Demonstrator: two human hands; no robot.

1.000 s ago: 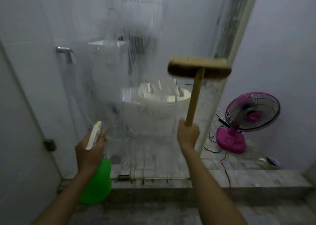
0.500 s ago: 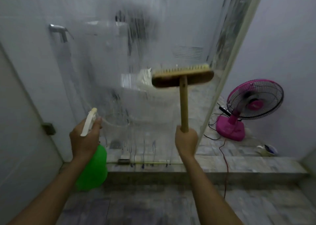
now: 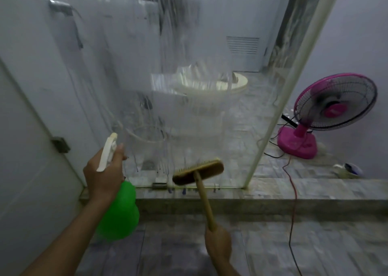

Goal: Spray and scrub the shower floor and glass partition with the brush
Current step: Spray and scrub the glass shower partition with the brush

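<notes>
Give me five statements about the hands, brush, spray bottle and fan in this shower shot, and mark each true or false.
1. The right hand grips the brush by its wooden handle. True.
2. The brush head is high on the glass partition. False: it is low, near the bottom edge.
3. The left hand holds a green spray bottle. True.
4. The pink fan stands left of the partition. False: it stands to the right.
5. The bottle's nozzle is red. False: it is white.
</notes>
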